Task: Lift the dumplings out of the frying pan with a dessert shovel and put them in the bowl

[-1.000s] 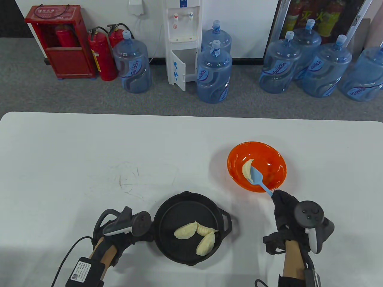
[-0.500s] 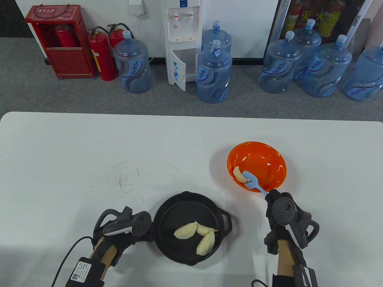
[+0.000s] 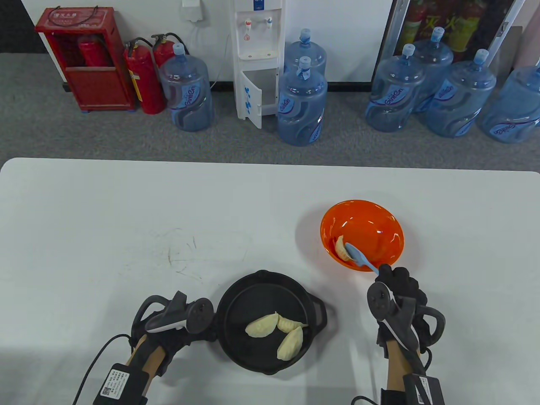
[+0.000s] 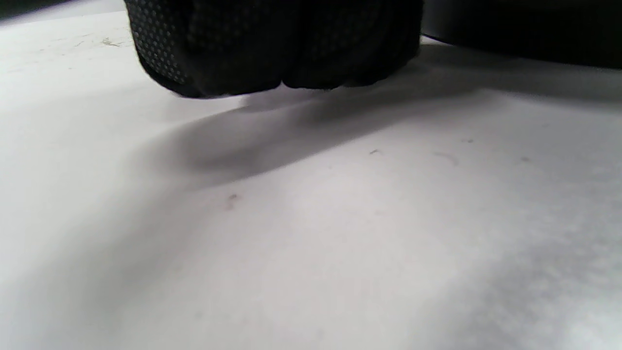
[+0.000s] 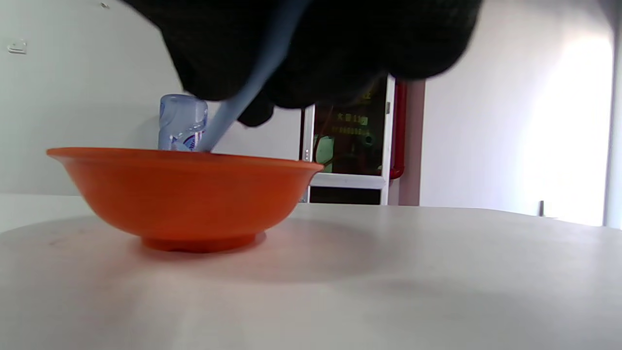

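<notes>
The orange bowl (image 3: 371, 219) stands right of centre, with one dumpling (image 3: 341, 249) lying against its near-left inner wall. My right hand (image 3: 394, 280) grips the handle of the light blue dessert shovel (image 3: 357, 255), whose head is down in the bowl beside that dumpling. In the right wrist view the shovel handle (image 5: 238, 102) slants from my gloved fingers (image 5: 340, 48) over the bowl's rim (image 5: 184, 187). The black frying pan (image 3: 236, 303) holds three dumplings (image 3: 261, 327). My left hand (image 3: 185, 337) sits at the pan's left edge, its fingers (image 4: 272, 53) curled; the handle there is hidden.
The pan's loop handle (image 3: 318, 312) points right, toward my right wrist. The white table (image 3: 126, 232) stretches to the left and back. Beyond its far edge are water bottles (image 3: 301, 103), a dispenser and fire extinguishers on the floor.
The dumpling has slid off the shovel into the bowl's near-left side. My right hand rolled leftward and dropped slightly toward me. The left hand and the pan have not moved.
</notes>
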The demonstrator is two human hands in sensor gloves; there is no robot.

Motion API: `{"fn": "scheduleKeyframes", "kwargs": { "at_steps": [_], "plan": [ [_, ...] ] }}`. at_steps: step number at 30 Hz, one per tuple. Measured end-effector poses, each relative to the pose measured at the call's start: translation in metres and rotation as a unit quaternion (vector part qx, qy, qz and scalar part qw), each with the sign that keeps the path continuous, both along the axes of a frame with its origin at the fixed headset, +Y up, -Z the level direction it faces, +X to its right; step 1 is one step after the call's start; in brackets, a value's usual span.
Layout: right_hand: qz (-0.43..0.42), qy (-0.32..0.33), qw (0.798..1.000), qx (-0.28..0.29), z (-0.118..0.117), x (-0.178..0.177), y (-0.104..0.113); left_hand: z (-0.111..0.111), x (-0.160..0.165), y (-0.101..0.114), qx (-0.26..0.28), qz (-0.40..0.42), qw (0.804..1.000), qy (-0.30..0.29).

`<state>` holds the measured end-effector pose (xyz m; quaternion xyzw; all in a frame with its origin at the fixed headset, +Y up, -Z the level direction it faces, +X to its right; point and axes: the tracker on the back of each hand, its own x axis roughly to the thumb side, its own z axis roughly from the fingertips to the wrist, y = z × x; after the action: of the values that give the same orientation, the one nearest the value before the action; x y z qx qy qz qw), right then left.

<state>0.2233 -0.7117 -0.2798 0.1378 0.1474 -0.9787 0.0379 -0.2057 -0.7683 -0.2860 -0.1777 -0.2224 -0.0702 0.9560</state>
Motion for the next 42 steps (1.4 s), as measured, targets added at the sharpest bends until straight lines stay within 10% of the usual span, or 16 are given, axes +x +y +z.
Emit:
{"fn": "scheduleKeyframes", "kwargs": {
  "at_steps": [11,16,29,42],
  "plan": [
    [-0.029,-0.035,0.997,0.069,0.009,0.01,0.011,0.0,0.0,0.0,0.0,0.0,1.0,0.0],
    [-0.114,0.063,0.985,0.11,0.015,-0.008,0.022,0.0,0.0,0.0,0.0,-0.001,1.0,0.0],
    [-0.062,0.317,0.945,0.054,0.029,-0.089,0.02,0.0,0.0,0.0,0.0,-0.002,1.0,0.0],
    [-0.009,0.358,0.933,-0.014,0.026,-0.11,0.005,0.0,0.0,0.0,0.0,-0.001,1.0,0.004]
  ]
}}
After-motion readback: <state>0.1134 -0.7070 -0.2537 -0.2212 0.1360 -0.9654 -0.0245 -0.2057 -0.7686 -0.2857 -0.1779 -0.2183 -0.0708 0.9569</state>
